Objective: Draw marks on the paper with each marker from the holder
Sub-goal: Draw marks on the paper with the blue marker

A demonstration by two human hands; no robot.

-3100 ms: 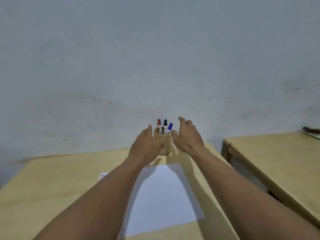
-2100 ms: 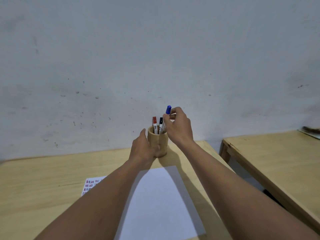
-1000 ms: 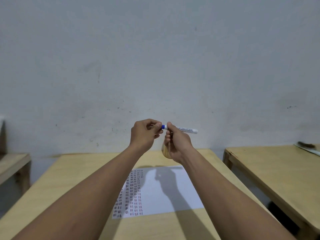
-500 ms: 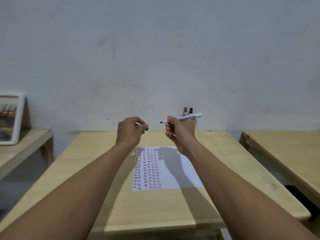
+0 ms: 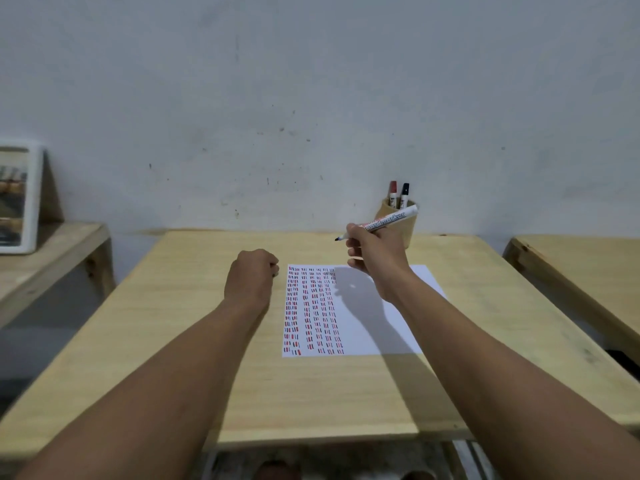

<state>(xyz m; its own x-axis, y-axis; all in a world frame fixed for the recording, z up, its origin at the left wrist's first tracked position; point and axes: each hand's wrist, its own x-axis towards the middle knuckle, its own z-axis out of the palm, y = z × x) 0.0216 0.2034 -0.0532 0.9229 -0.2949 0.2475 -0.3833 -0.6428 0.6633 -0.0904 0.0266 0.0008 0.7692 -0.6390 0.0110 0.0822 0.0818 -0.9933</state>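
Paper [image 5: 377, 306], half-filled with columns of red and dark dashes, lies mid-table as the right hand [image 5: 375, 258], clamped on an uncapped marker [image 5: 384, 223], hovers above its 12 o'clock edge. The left hand [image 5: 251, 277] rests fisted at the sheet's 10 o'clock. Next, seemingly: lowering the tip onto blank paper. The holder [image 5: 398, 225] stands at 1 o'clock.

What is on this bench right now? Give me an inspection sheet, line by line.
Surface: wooden table, paper flat on it.
Job's things: paper's left part carries columns of short marks; uncapped marker; holder at the back with two markers.
Clutter: nothing seen.
Grippers: right hand holds the marker above the paper; left hand fisted.
Cables: nothing seen.
Surroundings: wall, side tables, framed picture.
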